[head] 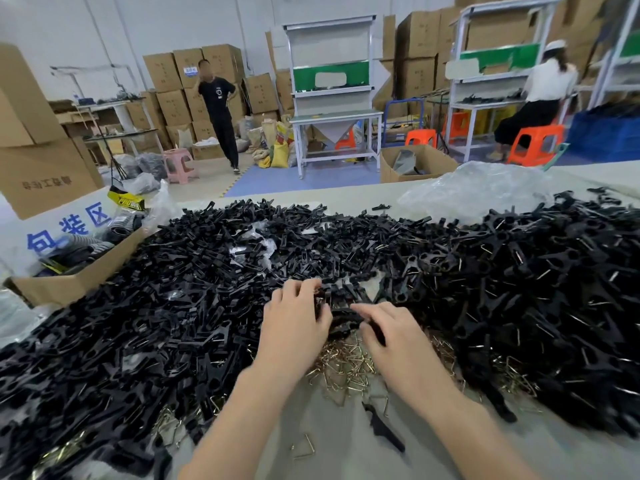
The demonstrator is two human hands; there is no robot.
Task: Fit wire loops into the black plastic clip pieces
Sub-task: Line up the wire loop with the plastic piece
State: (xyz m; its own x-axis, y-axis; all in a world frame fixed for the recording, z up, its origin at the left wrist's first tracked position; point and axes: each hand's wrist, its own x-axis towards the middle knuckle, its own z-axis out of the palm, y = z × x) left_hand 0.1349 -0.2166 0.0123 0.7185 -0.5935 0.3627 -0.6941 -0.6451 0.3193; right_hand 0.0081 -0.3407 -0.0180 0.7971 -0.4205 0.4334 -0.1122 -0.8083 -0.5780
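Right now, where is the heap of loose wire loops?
The heap of wire loops lies low at the centre of the head view, on the table just below the left hand and right hand, with black clip pieces heaped on both sides.

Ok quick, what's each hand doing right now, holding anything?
Left hand: fingers curled round black clip pieces.
Right hand: pinches another black piece between thumb and fingers.

One head-worn view looks forward and down, close over the table [346, 438].
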